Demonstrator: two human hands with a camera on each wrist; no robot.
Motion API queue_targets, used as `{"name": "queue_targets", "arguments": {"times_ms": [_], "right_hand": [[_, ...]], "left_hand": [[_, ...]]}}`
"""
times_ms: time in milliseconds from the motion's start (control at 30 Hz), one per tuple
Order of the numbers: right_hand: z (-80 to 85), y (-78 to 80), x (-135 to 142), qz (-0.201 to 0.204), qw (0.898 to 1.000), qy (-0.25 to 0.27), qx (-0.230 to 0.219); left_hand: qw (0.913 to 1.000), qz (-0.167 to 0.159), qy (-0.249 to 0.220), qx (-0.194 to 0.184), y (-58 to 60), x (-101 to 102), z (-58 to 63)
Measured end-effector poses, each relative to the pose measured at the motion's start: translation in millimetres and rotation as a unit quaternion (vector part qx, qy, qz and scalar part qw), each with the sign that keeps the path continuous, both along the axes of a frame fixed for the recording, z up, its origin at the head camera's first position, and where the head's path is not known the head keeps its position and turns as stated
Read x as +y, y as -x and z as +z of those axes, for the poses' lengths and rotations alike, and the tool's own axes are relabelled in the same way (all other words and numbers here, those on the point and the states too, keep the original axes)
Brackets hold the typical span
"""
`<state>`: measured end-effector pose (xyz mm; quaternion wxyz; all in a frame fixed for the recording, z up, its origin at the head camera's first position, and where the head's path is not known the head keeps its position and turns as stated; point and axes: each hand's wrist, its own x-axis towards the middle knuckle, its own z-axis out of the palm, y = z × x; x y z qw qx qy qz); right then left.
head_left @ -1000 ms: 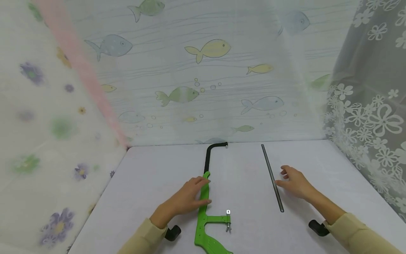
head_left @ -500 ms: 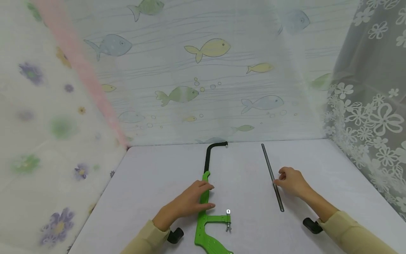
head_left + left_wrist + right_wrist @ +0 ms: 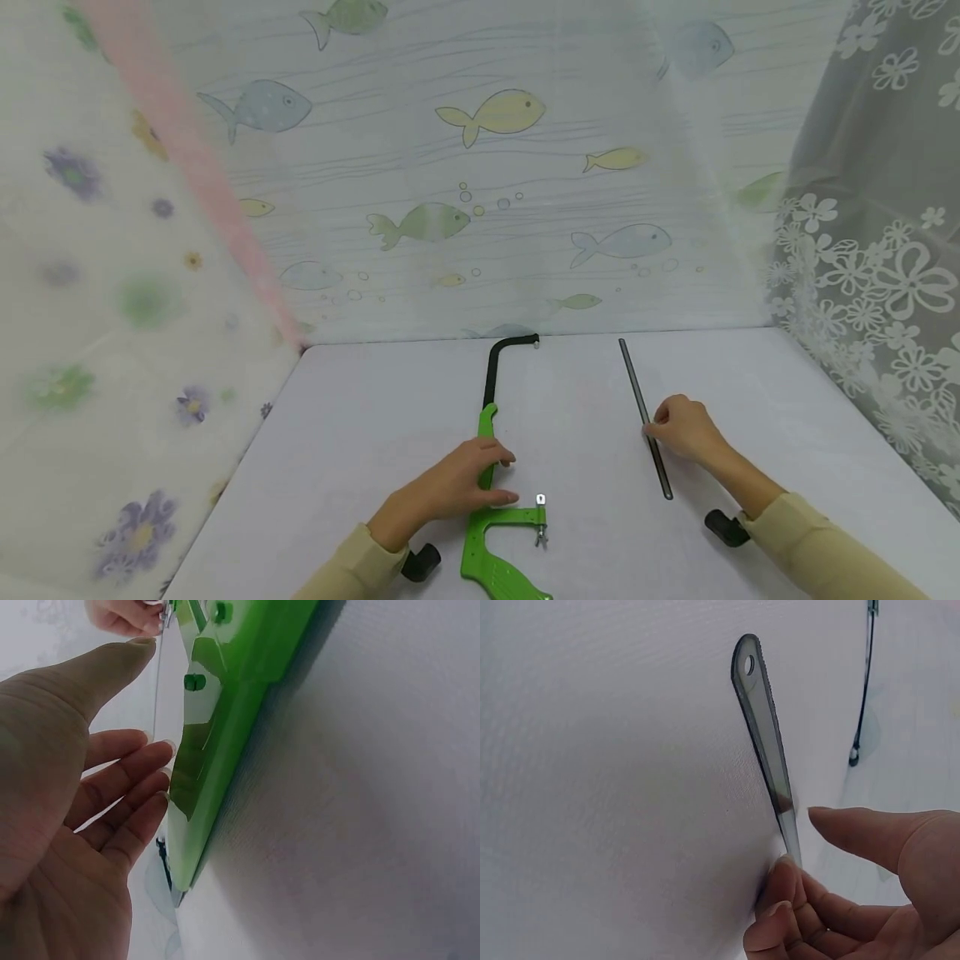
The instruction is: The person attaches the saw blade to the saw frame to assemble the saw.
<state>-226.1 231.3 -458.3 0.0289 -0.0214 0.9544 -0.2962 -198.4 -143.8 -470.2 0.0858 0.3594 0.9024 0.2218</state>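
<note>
A hacksaw frame (image 3: 476, 546) lies lengthwise on the table in the head view, with a green handle and a black bent tube (image 3: 491, 375) at its far end. Over its green middle is my left hand (image 3: 453, 483), thumb and fingers spread apart. The left wrist view shows those fingertips right at the green frame (image 3: 232, 727). Further right lies a thin grey hacksaw blade (image 3: 633, 383). My right hand (image 3: 688, 429) is at the blade's middle. In the right wrist view, bent fingertips meet the edge of the toothed blade (image 3: 763, 727), while the thumb (image 3: 862, 832) stands apart from them.
A wing-nut clamp (image 3: 541, 521) sits on the frame's short green arm. White cloth covers the table (image 3: 337, 417). Behind it hangs a fish-print curtain (image 3: 510, 183), with a floral curtain (image 3: 120, 333) at left and grey lace (image 3: 885, 275) at right.
My right hand has shifted slightly left to the blade, its fingers bending inward. My left hand has slid nearer and a little right along the frame. Frame and blade stay in place.
</note>
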Motion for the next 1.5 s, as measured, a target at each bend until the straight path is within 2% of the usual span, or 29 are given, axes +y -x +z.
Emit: {"name": "queue_targets", "arguments": {"times_ms": [367, 733, 1067, 1333, 1500], "right_hand": [[-1.1, 1.4, -4.4, -0.02, 0.999, -0.017, -0.02], [1.1, 3.1, -5.1, -0.022, 0.998, -0.032, -0.04], [0.8, 4.2, -5.5, -0.027, 0.998, -0.037, -0.046], [0.6, 3.0, -9.7, -0.029, 0.998, -0.034, -0.045], [2.8, 0.5, -13.4, -0.038, 0.997, -0.054, -0.048]], "left_hand": [[0.9987, -0.046, -0.015, -0.016, -3.9, 7.6, -1.5], [0.9971, -0.075, -0.013, -0.002, -7.4, 13.9, -4.6], [0.9947, -0.098, -0.028, -0.015, -9.0, 13.5, -6.1], [0.9934, -0.102, -0.038, -0.038, -9.8, 12.8, -8.4], [0.9924, -0.106, -0.044, -0.044, -11.1, 12.9, -9.6]]}}
